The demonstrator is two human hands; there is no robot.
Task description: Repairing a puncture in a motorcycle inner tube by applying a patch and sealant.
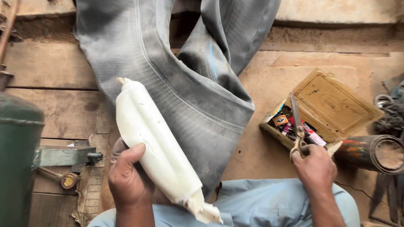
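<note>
My left hand (pixel 128 178) grips a long white plastic-wrapped roll (pixel 153 143), tied off at both ends, holding it slanted over a large grey rubber inner tube (pixel 176 71) that lies spread on the wooden floor. My right hand (pixel 314 168) is closed on the handles of a pair of metal scissors (pixel 296 126), whose blades point away over an open tan box (pixel 332 105) of small colourful items. My light blue trouser legs (pixel 252 206) show at the bottom.
A green metal cylinder (pixel 17 159) with a bracket stands at the left. A rolled dark sheet (pixel 374 153) and metal scraps lie at the right edge. Worn wooden planks (pixel 50 84) form the floor.
</note>
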